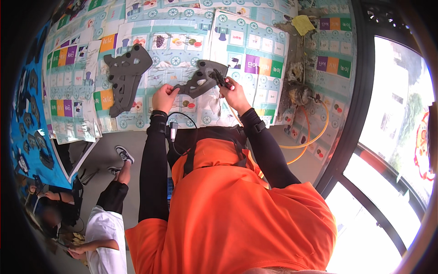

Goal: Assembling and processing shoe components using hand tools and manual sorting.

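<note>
My left hand [165, 98] pinches the lower left end of a dark grey moulded plastic part [194, 87] with several holes, lying on the paper-covered table. My right hand [235, 96] is closed around a small black hand tool with red parts [224, 82]; its exact kind is hard to make out. The tool's dark tip lies over the right side of the part, and I cannot tell whether it touches. Left of my hands rest more dark grey moulded parts [125, 84], close together or overlapping.
Printed sheets [182, 50] cover the table. At the right are a dirty metal fixture [299, 93], yellow-orange hoses [325, 121] and a window frame [351, 100]. A blue-covered table [54, 160] with grey parts stands at the left. A person in a white shirt [106, 233] is at lower left.
</note>
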`<state>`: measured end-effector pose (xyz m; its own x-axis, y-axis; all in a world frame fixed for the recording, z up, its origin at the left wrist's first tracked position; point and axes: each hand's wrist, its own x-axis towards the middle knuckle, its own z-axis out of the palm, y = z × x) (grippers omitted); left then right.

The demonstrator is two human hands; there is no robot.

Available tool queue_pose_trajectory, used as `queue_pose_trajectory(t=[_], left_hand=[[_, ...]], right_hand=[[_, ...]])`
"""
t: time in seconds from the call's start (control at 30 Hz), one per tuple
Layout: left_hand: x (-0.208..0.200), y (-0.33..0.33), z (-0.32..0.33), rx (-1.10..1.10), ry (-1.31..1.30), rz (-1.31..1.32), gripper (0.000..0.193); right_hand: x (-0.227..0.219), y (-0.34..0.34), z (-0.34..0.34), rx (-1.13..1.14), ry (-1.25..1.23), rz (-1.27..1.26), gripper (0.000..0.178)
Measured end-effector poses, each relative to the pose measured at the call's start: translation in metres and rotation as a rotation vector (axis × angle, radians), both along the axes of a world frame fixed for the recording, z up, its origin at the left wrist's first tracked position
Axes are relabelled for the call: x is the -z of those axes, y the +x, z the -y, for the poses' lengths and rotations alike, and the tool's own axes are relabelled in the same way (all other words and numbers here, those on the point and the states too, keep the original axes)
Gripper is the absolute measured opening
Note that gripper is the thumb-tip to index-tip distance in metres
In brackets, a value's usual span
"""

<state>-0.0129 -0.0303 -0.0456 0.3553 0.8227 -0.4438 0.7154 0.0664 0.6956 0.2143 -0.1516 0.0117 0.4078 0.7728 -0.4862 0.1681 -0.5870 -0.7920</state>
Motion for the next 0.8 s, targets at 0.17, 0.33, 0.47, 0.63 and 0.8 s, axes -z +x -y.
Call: queue_pose_trajectory(t=[0.17,0.33,0.47,0.63,0.8], left_hand=[[0.001,-0.001,-0.001,-0.009,-0.007,0.006,0.027],[-0.001,0.001,-0.002,0.005,-0.027,-0.010,0.027],[0.002,0.000,-0.002,0.016,-0.009,-0.003,0.027],[0.002,0.000,-0.002,0.027,0.014,-0.004,0.026],[0.003,-0.001,0.000,0.022,0.005,-0.008,0.025]], right_hand=[[-0.013,-0.003,0.006,0.024,-0.086,-0.033,0.029],[-0.011,-0.003,0.012,0.004,-0.132,-0.036,0.031],[-0.010,-0.007,0.008,-0.010,-0.124,-0.027,0.033],[-0.009,-0.013,0.003,-0.025,-0.119,-0.041,0.033],[-0.012,-0.019,-0.002,-0.066,-0.152,-0.059,0.031]])
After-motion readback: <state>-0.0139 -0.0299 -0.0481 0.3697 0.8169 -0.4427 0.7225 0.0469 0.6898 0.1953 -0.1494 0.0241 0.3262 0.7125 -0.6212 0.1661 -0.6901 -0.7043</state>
